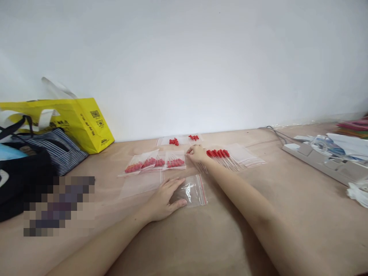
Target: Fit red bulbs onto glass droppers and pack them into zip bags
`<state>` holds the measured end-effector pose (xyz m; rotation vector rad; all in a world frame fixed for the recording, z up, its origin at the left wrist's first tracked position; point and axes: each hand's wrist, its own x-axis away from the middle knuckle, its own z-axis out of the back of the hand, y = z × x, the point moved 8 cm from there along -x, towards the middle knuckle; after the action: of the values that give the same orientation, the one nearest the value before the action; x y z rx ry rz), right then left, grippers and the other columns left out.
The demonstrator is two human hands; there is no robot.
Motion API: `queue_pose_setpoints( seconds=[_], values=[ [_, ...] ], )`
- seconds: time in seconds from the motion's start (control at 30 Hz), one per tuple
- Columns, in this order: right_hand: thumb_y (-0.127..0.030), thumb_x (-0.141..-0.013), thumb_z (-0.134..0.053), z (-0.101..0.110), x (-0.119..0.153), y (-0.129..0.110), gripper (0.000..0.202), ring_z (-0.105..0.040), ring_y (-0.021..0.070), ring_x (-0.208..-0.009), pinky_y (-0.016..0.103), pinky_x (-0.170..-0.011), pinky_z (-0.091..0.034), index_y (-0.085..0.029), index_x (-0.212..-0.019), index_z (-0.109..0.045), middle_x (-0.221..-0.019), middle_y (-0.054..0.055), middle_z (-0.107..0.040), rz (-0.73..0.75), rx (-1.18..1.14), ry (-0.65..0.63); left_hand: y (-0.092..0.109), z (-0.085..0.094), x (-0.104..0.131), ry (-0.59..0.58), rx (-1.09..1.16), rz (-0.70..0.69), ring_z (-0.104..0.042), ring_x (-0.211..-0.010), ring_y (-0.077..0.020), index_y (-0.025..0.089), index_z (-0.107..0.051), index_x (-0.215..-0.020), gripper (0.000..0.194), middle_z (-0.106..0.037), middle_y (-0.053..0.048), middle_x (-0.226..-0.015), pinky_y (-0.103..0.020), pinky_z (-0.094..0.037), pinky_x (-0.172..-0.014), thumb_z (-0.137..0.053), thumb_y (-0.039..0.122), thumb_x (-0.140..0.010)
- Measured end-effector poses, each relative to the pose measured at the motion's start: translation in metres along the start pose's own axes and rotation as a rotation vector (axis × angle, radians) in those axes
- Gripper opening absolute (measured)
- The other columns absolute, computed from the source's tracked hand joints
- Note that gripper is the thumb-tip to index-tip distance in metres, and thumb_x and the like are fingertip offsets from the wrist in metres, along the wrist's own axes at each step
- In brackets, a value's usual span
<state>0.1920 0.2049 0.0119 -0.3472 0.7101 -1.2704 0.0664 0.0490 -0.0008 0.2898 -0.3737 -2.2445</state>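
Note:
My left hand (167, 199) lies flat with fingers spread, pressing the left part of a clear zip bag (192, 191) with a red seal line onto the table. Farther off, my right hand (197, 154) is closed, fingers curled and pressed together; what they grip is hidden. Thin pale stems (202, 168) show just below it. Beside its wrist lies a row of red-tipped sticks (220, 154), their stems toward me. Left of that hand are several zip bags with red-tipped sticks inside (175, 162), some overlapping (138, 165).
Behind, more red pieces (174, 142) lie on clear bags. Flat bags (247, 155) lie right of the sticks, and another (142, 186) at left. A yellow bag (100, 132) and striped pouch (61, 143) stand left; a power strip (316, 163) with cables lies right.

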Motion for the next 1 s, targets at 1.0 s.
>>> queue_pose_setpoints(
  seconds=[1.0],
  values=[
    [-0.033,-0.060,-0.068,0.007,0.146,0.006,0.033,-0.039,0.0015,-0.032,0.015,-0.027,-0.029,-0.019,-0.083,-0.048,-0.075,-0.003,-0.060,-0.182,-0.922,-0.258,0.009,-0.004,-0.007,0.002,0.007,0.011,-0.029,-0.125,-0.0255,0.020,-0.029,-0.130,0.058,-0.037,-0.009,-0.135,-0.047,-0.024,-0.103,-0.046,0.046,-0.081]
  ],
)
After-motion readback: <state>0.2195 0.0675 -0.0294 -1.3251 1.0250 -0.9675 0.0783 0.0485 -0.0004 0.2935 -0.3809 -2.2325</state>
